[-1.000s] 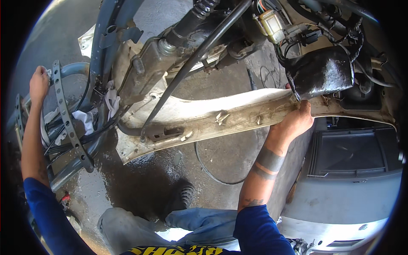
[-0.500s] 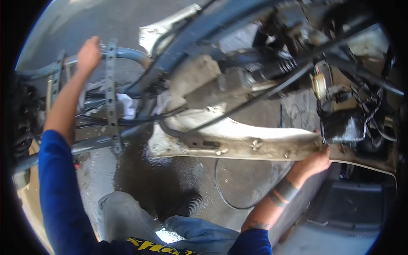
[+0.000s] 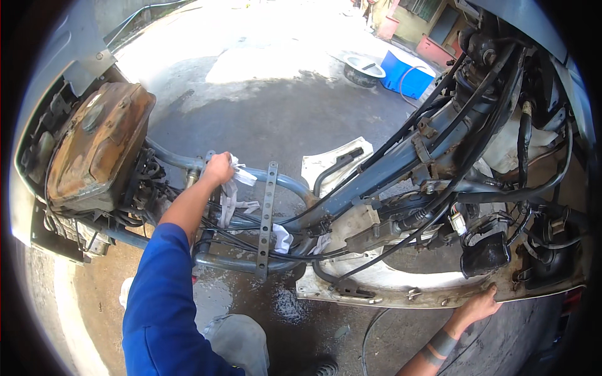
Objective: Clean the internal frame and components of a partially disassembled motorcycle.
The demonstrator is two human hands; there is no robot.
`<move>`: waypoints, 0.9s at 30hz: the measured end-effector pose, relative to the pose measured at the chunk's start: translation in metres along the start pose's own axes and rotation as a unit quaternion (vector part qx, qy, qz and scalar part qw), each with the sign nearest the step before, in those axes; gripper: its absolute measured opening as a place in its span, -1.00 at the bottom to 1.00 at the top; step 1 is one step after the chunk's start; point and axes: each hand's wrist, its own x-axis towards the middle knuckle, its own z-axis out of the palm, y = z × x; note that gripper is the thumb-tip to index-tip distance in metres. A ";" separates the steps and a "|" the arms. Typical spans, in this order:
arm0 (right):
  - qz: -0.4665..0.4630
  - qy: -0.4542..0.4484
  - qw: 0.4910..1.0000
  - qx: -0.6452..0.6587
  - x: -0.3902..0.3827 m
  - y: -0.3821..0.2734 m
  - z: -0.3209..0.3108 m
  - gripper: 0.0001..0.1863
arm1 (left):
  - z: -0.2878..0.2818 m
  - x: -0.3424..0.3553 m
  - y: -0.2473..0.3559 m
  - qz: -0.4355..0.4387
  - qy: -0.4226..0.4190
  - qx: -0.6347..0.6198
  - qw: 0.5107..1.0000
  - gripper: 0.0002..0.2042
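Observation:
My left hand [image 3: 219, 168] is closed around a white rag [image 3: 241, 175] at the upper blue-grey frame tube [image 3: 288, 182] of a stripped scooter. Cloth strips hang from the fist down among the black cables. Just right of it, a perforated metal strap [image 3: 267, 216] crosses the two tubes. At the lower right, my right hand [image 3: 479, 304] grips the bottom edge of a long white body panel [image 3: 389, 285], thumb over the rim. Its other fingers are partly hidden. Above that hand hangs a glossy black box [image 3: 486, 255] among wiring.
A rusty tank [image 3: 103, 147] sits at the left under the raised body. Thick black cables [image 3: 483, 150] run down the steering column at right. Farther off on the wet concrete floor stand a blue container [image 3: 407, 75] and a round basin [image 3: 364, 70].
My view has swung up and left, bringing the tank and the far floor into sight. Both hands stay at about the same places on the scooter. The rag shows more plainly now.

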 end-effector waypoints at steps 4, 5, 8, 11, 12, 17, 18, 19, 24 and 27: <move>0.011 0.013 1.000 -0.018 0.002 0.006 -0.001 -0.53 | 0.002 -0.010 0.001 0.065 -0.089 0.122 0.986 -0.71; 0.016 0.004 1.000 -0.026 0.000 0.006 0.001 -0.53 | 0.004 -0.009 0.001 0.091 -0.097 0.170 0.976 -0.73; 0.015 0.012 1.000 -0.003 0.005 0.013 0.005 -0.55 | 0.021 -0.007 0.001 0.077 -0.017 0.181 0.980 -0.65; -0.015 -0.020 0.999 -0.047 0.009 0.003 0.003 -0.56 | 0.032 -0.027 -0.024 0.140 0.081 0.196 0.967 -0.74; -0.009 -0.030 0.998 -0.053 0.009 0.004 0.004 -0.56 | 0.045 -0.034 -0.030 0.160 0.056 0.231 0.958 -0.75; 0.034 0.000 0.996 -0.085 0.015 0.014 0.009 -0.61 | 0.057 -0.040 -0.029 0.145 -0.089 0.251 0.953 -0.76; 0.026 0.012 0.994 -0.103 0.014 0.012 0.006 -0.60 | 0.046 -0.036 -0.017 0.169 -0.079 0.256 0.949 -0.76; 0.049 0.013 0.990 -0.129 0.012 0.008 0.001 -0.60 | 0.040 -0.034 -0.012 0.193 -0.070 0.261 0.943 -0.75; 0.041 0.007 0.990 -0.136 0.018 0.013 -0.005 -0.60 | 0.062 -0.039 -0.037 0.186 -0.021 0.255 0.949 -0.77; -0.021 0.002 0.999 -0.045 0.014 0.018 -0.002 -0.60 | 0.082 -0.041 -0.046 0.169 -0.068 0.201 0.962 -0.80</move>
